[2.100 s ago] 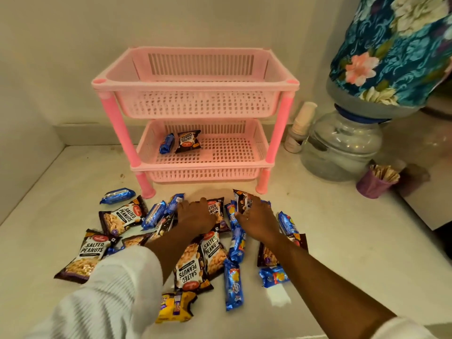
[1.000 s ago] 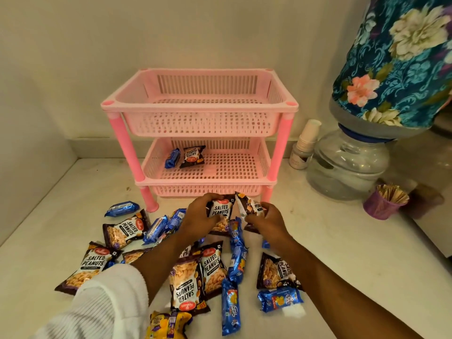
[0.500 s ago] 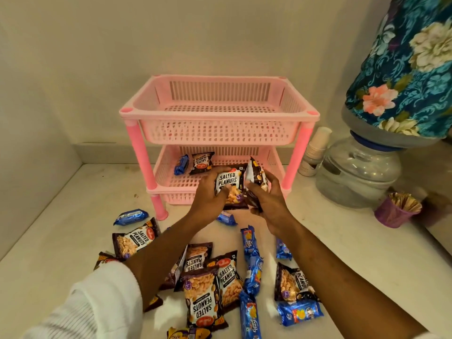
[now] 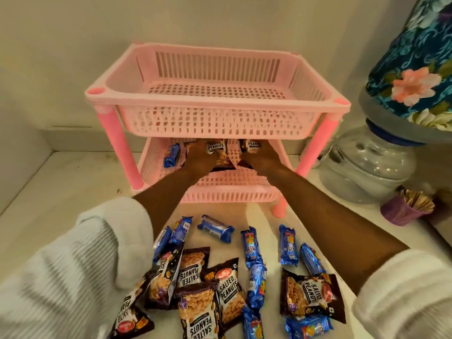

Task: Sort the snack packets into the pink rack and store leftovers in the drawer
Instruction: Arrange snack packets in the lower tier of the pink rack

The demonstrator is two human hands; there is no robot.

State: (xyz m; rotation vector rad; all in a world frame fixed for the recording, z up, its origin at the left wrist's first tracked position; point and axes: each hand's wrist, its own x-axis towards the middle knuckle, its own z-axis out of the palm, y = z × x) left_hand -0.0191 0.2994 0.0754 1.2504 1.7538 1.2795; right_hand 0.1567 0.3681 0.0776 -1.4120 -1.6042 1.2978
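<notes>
Both hands now inside pink rack lower tier, fingers gripping dark salted-peanut packets

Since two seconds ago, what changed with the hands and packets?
Both hands, left and right, picked peanut packets off the counter and carried them forward into the pink rack's lower tier, still gripping them. The top tier stays empty; the blue packet is unmoved.
</notes>
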